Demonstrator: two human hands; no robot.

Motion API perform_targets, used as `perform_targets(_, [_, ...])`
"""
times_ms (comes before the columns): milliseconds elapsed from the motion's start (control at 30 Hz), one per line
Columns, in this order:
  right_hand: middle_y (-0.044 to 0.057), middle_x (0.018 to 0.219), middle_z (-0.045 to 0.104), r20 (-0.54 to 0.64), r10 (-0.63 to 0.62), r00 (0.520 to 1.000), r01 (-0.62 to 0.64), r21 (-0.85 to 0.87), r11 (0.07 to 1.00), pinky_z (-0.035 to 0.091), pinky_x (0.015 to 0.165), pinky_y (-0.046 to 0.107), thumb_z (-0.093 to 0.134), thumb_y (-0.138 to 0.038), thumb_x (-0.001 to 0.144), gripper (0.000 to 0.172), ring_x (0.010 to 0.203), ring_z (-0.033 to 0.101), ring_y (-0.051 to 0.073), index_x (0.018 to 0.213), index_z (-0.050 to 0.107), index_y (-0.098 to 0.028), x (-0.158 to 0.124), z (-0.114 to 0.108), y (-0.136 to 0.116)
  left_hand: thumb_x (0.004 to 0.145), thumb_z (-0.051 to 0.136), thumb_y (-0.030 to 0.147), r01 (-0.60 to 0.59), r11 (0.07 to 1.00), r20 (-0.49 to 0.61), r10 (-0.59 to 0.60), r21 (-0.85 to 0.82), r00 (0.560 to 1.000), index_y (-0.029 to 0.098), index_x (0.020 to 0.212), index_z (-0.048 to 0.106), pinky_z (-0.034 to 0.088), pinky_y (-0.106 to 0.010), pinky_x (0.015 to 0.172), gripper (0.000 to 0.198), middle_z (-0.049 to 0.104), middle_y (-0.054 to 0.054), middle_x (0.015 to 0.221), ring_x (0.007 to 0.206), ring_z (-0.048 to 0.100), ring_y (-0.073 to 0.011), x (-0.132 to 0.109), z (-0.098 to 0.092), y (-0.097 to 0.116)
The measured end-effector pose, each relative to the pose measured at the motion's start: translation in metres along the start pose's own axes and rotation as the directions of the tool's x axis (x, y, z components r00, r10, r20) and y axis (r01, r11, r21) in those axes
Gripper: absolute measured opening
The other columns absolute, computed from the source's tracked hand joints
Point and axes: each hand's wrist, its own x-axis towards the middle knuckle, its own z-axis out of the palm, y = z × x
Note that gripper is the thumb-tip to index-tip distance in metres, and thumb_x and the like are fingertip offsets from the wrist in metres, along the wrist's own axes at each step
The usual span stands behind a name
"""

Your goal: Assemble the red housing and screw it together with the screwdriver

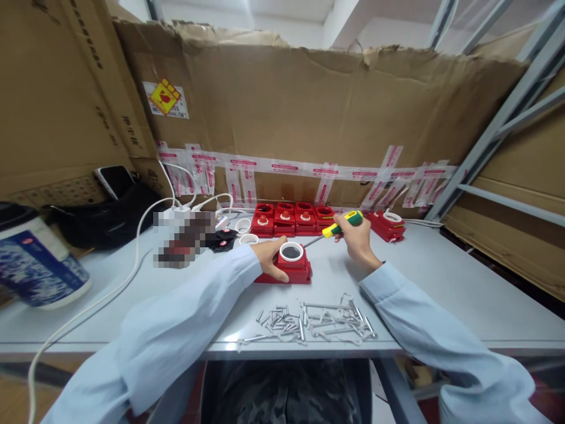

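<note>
Housing (301,274), one: red, block-shaped, raised upper section on a longer base; sits upright on the counter (436,282), left end partly hidden.
Ring (292,259), one: white, round, seated on top of the housing, opening facing up, dark within.
Screwdriver (332,230), one: yellow-and-green handle, slim metal shaft; held aslant, handle at right, shaft pointing left toward the housing's far right corner; tip contact not discernible.

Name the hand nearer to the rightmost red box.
Right: the right hand, gripping the screwdriver, is close by, to the left of the rightmost red box; the left hand is farther left, holding the front red box.
</note>
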Motion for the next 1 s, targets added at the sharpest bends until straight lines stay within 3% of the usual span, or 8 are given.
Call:
perform_targets(200, [-0.006,0.041,0.051,0.022,-0.043,0.999,0.044,-0.054,0.998,0.042,0.029,0.022,0.064,-0.029,0.064,0.018,0.032,0.049,0.011,0.061,0.051,-0.017,0.001,-0.002,-0.003,0.046,0.074,0.058,0.001,1.000,-0.004,-0.001,0.001,1.000,0.021,0.090,0.034,0.044,-0.032,0.076,0.069,0.056,-0.003,0.087,0.085,0.058,-0.0263,0.000,0.001,-0.002])
perform_targets(533, [-0.004,0.041,0.050,0.172,-0.136,0.976,0.173,-0.219,0.960,0.038,0.034,0.022,0.064,-0.028,0.061,0.019,0.036,0.050,0.013,0.054,0.049,-0.019,-0.001,0.013,-0.032,0.048,0.074,0.054,0.040,0.999,0.005,-0.040,0.006,0.999,0.019,0.101,0.041,0.045,-0.030,0.078,0.072,0.062,-0.008,0.099,0.095,0.060,-0.0290,-0.006,-0.005,0.008])
perform_targets(733, [-0.005,0.046,0.045,0.265,-0.343,0.901,0.430,-0.451,0.782,0.034,0.046,0.022,0.060,-0.033,0.064,0.026,0.047,0.043,0.009,0.050,0.045,-0.018,0.002,0.030,-0.044,0.051,0.073,0.055,0.015,0.998,0.024,-0.017,0.068,1.000,0.017,0.102,0.041,0.046,-0.029,0.076,0.071,0.062,-0.008,0.099,0.090,0.061,-0.0267,-0.005,-0.007,0.009])
perform_targets(867, [-0.006,0.045,0.038,0.319,-0.364,0.875,0.482,-0.514,0.709,0.030,0.047,0.022,0.058,-0.036,0.066,0.029,0.047,0.035,0.008,0.049,0.042,-0.019,0.003,0.042,-0.050,0.050,0.073,0.057,0.021,0.995,0.026,-0.024,0.099,0.999,0.017,0.108,0.042,0.045,-0.029,0.079,0.077,0.063,-0.009,0.102,0.093,0.061,-0.0270,-0.004,-0.006,0.006])
perform_targets(1000, [-0.006,0.046,0.037,0.319,-0.411,0.854,0.520,-0.565,0.641,0.029,0.049,0.023,0.057,-0.038,0.068,0.029,0.047,0.032,0.008,0.051,0.042,-0.019,0.000,0.051,-0.050,0.049,0.075,0.057,0.055,0.994,-0.005,-0.054,0.092,0.999,0.013,0.123,0.038,0.044,-0.030,0.088,0.094,0.059,-0.015,0.118,0.108,0.057,-0.0309,-0.004,-0.001,0.001])
